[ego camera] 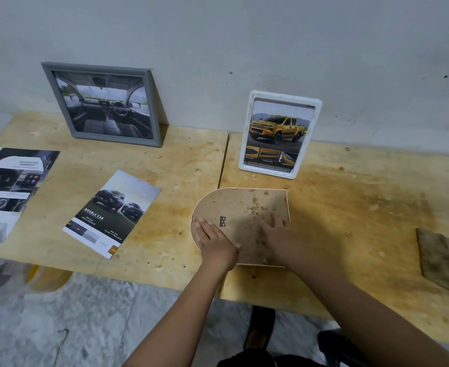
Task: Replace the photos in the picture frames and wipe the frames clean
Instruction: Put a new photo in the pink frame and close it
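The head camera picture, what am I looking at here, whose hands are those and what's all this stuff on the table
There is one picture, from a camera worn on a person's head, looking down at their own bare hands. No machine. The left hand and right hand rest flat on an arch-shaped frame lying face down on the wooden table. Neither grips anything. Against the wall lean a grey frame and a white frame with a yellow truck photo. Two loose car prints lie left; a rag lies right.

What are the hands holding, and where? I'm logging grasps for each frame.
Nothing is gripped. The left hand and right hand lie flat on the back of the arched frame, lying face down.
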`<move>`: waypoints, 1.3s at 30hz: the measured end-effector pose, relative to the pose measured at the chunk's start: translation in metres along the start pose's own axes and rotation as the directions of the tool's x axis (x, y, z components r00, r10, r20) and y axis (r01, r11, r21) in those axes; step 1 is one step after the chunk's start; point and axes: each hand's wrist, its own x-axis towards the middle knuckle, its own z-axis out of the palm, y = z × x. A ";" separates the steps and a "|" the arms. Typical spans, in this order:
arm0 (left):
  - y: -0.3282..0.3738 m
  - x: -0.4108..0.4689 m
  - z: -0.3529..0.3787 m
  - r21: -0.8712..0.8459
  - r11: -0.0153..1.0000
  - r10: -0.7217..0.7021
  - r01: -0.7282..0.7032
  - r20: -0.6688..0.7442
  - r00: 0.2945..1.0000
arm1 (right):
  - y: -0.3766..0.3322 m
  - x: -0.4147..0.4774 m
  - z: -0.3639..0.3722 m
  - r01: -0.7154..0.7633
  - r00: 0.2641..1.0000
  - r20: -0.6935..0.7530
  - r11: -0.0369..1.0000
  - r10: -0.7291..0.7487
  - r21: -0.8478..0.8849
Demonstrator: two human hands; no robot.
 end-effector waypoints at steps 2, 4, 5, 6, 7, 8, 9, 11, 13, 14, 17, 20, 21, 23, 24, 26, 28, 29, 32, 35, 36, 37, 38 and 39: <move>0.000 0.000 -0.002 -0.015 1.000 0.000 0.001 0.023 1.000 | 0.003 -0.001 0.000 0.024 0.999 -0.025 0.998 -0.025 -0.053; -0.001 0.001 -0.006 -0.034 0.999 0.013 -0.013 0.016 1.000 | 0.005 0.001 -0.001 0.042 0.998 -0.035 0.997 -0.044 -0.066; -0.001 0.002 -0.008 -0.042 0.999 0.020 -0.020 0.009 1.000 | 0.006 0.003 -0.003 0.050 0.998 -0.025 0.996 -0.052 -0.068; -0.001 0.004 -0.011 -0.044 0.999 0.029 -0.029 0.000 1.000 | 0.008 0.005 -0.005 0.052 0.999 -0.007 0.996 -0.053 -0.069; 0.000 0.004 -0.014 -0.041 0.998 0.043 -0.043 -0.010 0.999 | 0.008 0.006 -0.008 0.051 0.999 0.018 0.996 -0.050 -0.068; 0.001 0.004 -0.015 -0.036 0.997 0.066 -0.066 -0.019 0.998 | 0.009 0.007 -0.011 0.052 0.998 0.048 0.996 -0.049 -0.066; 0.002 0.003 -0.016 -0.031 0.995 0.096 -0.097 -0.022 0.995 | 0.009 0.008 -0.014 0.055 0.996 0.080 0.996 -0.049 -0.064; 0.002 0.005 -0.016 -0.029 0.990 0.138 -0.139 -0.014 0.990 | 0.008 0.010 -0.017 0.062 0.989 0.136 0.996 -0.054 -0.058; 0.001 0.008 -0.015 -0.034 0.990 0.135 -0.135 0.005 0.991 | 0.008 0.011 -0.018 0.068 0.982 0.179 0.996 -0.059 -0.048; 0.001 0.010 -0.014 -0.028 0.991 0.132 -0.131 0.010 0.991 | 0.009 0.011 -0.017 0.072 0.979 0.194 0.996 -0.062 -0.045; 0.001 0.009 -0.016 0.004 0.990 0.143 -0.143 0.003 0.990 | 0.012 0.012 -0.015 0.075 0.978 0.194 0.997 -0.073 -0.006; -0.007 0.008 -0.020 -0.007 0.982 0.190 -0.191 -0.093 0.977 | 0.021 0.006 -0.015 0.096 0.990 0.093 0.993 -0.102 0.066; -0.011 0.008 -0.021 -0.047 0.976 0.202 -0.211 -0.151 0.968 | 0.027 0.003 -0.015 0.111 0.992 0.045 0.990 -0.115 0.081; -0.021 0.007 -0.021 -0.130 0.966 0.183 -0.222 -0.261 0.948 | 0.040 -0.004 -0.012 0.113 0.993 -0.049 0.973 -0.105 0.200; -0.026 0.007 -0.020 -0.172 0.963 0.149 -0.208 -0.303 0.941 | 0.044 -0.006 -0.008 0.099 0.993 -0.096 0.952 -0.074 0.290; -0.033 0.008 -0.020 -0.287 0.943 0.059 -0.168 -0.353 0.934 | 0.046 -0.008 -0.001 0.045 0.983 -0.182 0.915 0.031 0.401; -0.038 0.012 -0.021 -0.433 0.893 -0.033 -0.126 -0.341 0.939 | 0.041 -0.007 0.004 -0.041 0.952 -0.245 0.870 0.183 0.491; -0.039 0.013 -0.022 -0.505 0.857 -0.067 -0.108 -0.318 0.946 | 0.038 -0.007 0.006 -0.079 0.932 -0.251 0.825 0.260 0.559; -0.040 0.019 -0.026 -0.647 0.758 -0.137 -0.080 -0.278 0.951 | 0.029 -0.005 0.010 -0.095 0.898 -0.215 0.647 0.384 0.756; -0.039 0.021 -0.030 -0.721 0.692 -0.190 -0.042 -0.238 0.953 | 0.024 -0.004 0.012 -0.077 0.901 -0.181 0.554 0.395 0.829; -0.039 0.021 -0.032 -0.742 0.670 -0.202 -0.029 -0.219 0.955 | 0.024 -0.003 0.012 -0.079 0.904 -0.165 0.533 0.395 0.843; -0.039 0.021 -0.033 -0.763 0.646 -0.212 -0.015 -0.199 0.957 | 0.024 -0.002 0.010 -0.092 0.910 -0.132 0.503 0.392 0.860; -0.040 0.021 -0.034 -0.782 0.623 -0.223 0.001 -0.176 0.959 | 0.026 -0.001 0.008 -0.100 0.917 -0.103 0.473 0.385 0.876; -0.039 0.020 -0.034 -0.796 0.605 -0.230 0.013 -0.159 0.960 | 0.028 0.001 0.007 -0.115 0.922 -0.074 0.451 0.381 0.885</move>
